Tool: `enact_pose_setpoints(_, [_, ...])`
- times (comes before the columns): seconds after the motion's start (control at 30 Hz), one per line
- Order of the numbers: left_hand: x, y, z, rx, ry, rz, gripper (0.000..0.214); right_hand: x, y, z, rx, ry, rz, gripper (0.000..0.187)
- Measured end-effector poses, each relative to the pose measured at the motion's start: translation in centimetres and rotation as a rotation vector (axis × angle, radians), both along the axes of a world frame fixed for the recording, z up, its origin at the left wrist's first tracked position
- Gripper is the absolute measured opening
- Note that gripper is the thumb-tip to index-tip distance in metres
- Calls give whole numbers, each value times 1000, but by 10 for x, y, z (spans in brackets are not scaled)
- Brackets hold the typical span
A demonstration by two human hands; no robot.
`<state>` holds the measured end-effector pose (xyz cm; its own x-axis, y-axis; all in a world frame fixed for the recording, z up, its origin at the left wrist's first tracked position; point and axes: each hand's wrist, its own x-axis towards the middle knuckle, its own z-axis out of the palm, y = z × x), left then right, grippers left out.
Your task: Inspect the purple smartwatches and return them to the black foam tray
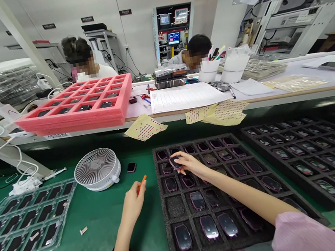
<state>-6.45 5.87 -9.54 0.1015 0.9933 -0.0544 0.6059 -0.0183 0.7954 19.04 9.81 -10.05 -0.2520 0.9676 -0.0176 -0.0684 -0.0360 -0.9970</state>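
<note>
My left hand (133, 204) is closed around a thin orange stick-like tool (143, 179), raised above the green mat; most of the tool is hidden by my fingers. My right hand (189, 165) pinches a small dark watch case (174, 163) by its edges, over the upper left of a black foam tray (175, 207). Many of the tray's square pockets hold similar dark watch cases with purplish rims, such as the watch case (183, 237) at the front left. My right forearm covers part of the tray. A single watch case (131, 167) lies on the mat beyond my left hand.
A round white fan (97, 169) lies on the green mat (103, 222). Left of it is a clear plastic tray (23, 224) of dark flat parts. Another black foam tray (303, 150) is at right. A pink foam tray (79, 118) sits on the shelf; two people are beyond.
</note>
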Motion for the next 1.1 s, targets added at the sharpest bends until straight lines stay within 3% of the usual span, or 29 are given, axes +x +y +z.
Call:
enact_pose_setpoints(0.13, [40,-8,14,-159,-401,-263,45,-21,-15,13,-124,243,22,38])
enact_pose_setpoints(0.33, [74,-12,28,-285,-567,-307,49,-36,-29,26,-218,414,22,40])
enact_pose_setpoints(0.5, [77,-11,29,-266,-586,-311,49,-35,-33,32,-236,504,-15,36])
enact_pose_setpoints(0.67, [74,-10,32,-351,-602,-327,50,-33,-35,33,-167,426,-16,36])
enact_pose_setpoints(0.87, [78,-10,32,-322,-662,-349,50,-35,-33,30,-281,568,71,41])
enact_pose_setpoints(1.1, [81,-8,23,-298,-731,-321,49,-37,-31,28,-300,603,35,42])
